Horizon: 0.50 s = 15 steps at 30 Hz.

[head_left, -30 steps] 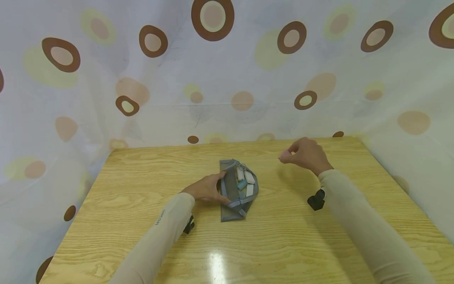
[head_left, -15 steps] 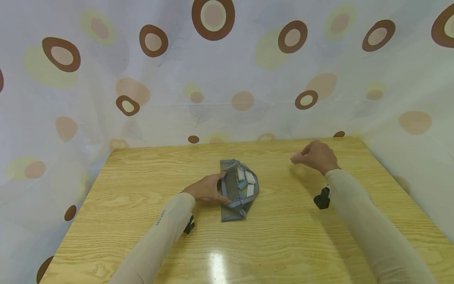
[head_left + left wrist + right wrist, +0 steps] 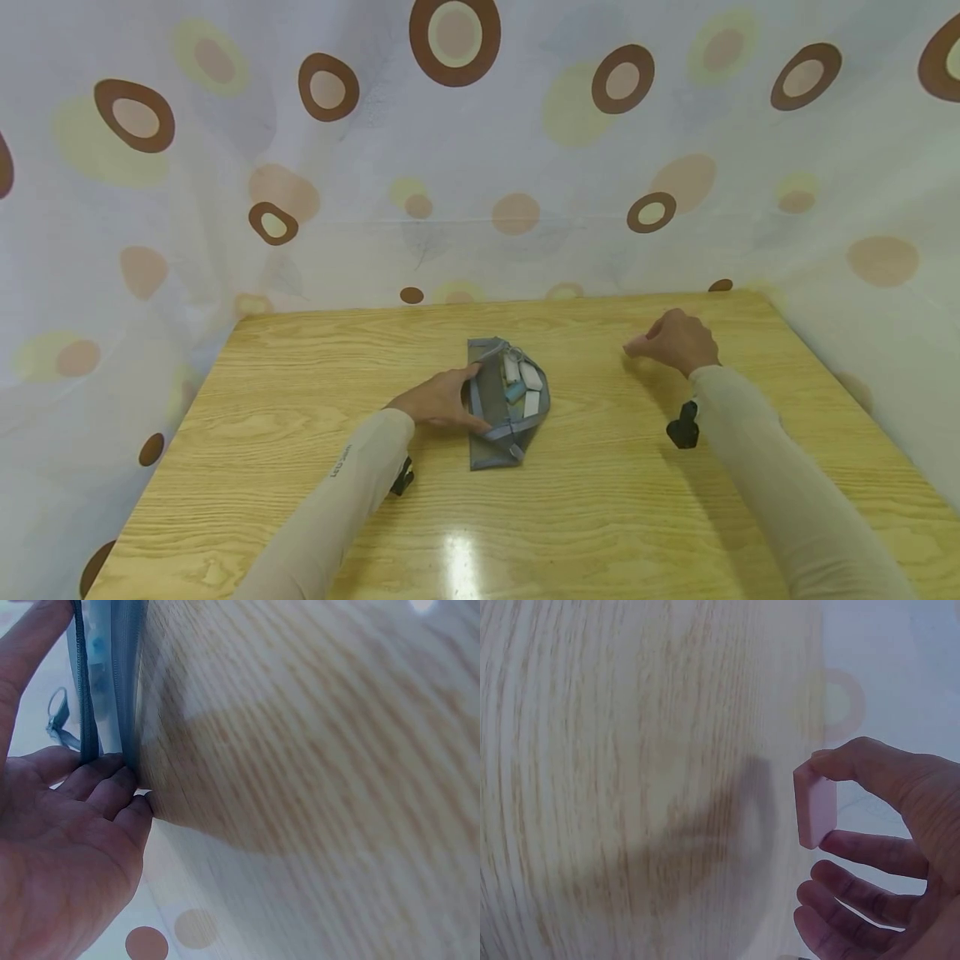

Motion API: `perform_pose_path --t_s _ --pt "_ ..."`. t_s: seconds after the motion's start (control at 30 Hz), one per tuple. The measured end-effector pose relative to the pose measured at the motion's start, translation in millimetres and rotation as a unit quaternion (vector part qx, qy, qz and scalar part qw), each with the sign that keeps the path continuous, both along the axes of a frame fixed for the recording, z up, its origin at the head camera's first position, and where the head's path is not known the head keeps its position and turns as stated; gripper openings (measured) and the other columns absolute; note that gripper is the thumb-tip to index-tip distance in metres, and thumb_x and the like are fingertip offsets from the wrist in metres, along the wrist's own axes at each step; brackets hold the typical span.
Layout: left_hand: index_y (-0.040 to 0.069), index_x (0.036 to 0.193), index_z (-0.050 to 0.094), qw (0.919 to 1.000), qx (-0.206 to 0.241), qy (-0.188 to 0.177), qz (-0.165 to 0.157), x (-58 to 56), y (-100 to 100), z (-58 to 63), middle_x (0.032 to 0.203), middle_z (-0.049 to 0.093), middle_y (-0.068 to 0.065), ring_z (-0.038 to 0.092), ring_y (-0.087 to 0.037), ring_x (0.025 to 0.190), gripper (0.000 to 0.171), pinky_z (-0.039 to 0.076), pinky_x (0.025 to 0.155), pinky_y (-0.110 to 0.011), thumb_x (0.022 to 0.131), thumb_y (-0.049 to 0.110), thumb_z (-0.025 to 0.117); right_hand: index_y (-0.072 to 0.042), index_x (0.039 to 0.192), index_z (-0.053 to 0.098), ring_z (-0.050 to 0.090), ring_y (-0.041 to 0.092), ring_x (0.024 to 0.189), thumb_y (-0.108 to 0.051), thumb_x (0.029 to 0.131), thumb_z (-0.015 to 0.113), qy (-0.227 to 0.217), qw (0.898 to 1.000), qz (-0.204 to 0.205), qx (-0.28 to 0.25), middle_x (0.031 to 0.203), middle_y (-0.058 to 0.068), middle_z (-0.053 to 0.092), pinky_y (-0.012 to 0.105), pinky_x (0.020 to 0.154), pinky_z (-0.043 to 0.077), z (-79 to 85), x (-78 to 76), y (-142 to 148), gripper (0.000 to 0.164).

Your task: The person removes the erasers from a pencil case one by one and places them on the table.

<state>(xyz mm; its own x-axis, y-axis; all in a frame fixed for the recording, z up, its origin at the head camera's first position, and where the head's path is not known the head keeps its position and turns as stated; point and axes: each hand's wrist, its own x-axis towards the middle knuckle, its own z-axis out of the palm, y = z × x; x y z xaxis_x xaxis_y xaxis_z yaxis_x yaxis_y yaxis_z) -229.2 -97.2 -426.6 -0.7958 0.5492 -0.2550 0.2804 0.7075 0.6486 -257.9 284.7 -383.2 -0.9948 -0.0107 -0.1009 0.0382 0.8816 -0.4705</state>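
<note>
A grey-blue zip pouch (image 3: 491, 398) lies on the table with its mouth spread. My left hand (image 3: 442, 398) grips its left side, thumb and fingers apart at the two ends of the opening. In the left wrist view, curled fingers (image 3: 112, 787) press against the zip edge. White blocks (image 3: 530, 377) and a small blue piece (image 3: 516, 392) show inside the pouch. To the right, my right hand (image 3: 681, 342) pinches a pink eraser-like block (image 3: 817, 806) between thumb and index finger. The right wrist view shows it raised over its shadow, the other fingers loosely bent.
The wooden table (image 3: 300, 500) reaches back to a white curtain (image 3: 465, 250) with brown and yellow circles, which also runs along both sides. A metal ring (image 3: 516, 353) sits at the pouch's far end.
My right hand has moved right, away from the pouch, and slightly nearer and lower, still with the pink block. The left hand and pouch have stayed in place.
</note>
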Motion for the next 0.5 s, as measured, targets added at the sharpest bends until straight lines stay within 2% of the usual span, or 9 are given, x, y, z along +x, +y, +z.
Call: perform_pose_path --t_s 0.27,0.5 --pt "0.001 0.161 0.021 1.0 -0.006 0.001 0.003 0.2 -0.4 0.6 0.162 0.031 -0.019 0.031 -0.034 0.148 0.107 0.032 0.118 -0.046 0.083 0.037 0.085 0.007 0.113 0.073 0.066 0.048 0.095 -0.046 0.086 0.076 -0.008 1.0 -0.007 0.006 0.123 0.033 0.063 0.051 0.067 0.058 -12.9 -5.5 4.1 0.059" --pt "0.003 0.161 0.021 0.9999 -0.012 0.001 0.004 -0.1 -0.3 0.3 0.162 0.03 -0.018 0.03 -0.034 0.149 0.107 0.032 0.118 -0.046 0.083 0.038 0.085 0.002 0.105 0.076 0.067 0.043 0.089 -0.047 0.083 0.078 -0.01 1.0 -0.015 -0.001 0.119 0.03 0.067 0.045 0.06 0.056 -17.7 -5.8 1.9 0.053"
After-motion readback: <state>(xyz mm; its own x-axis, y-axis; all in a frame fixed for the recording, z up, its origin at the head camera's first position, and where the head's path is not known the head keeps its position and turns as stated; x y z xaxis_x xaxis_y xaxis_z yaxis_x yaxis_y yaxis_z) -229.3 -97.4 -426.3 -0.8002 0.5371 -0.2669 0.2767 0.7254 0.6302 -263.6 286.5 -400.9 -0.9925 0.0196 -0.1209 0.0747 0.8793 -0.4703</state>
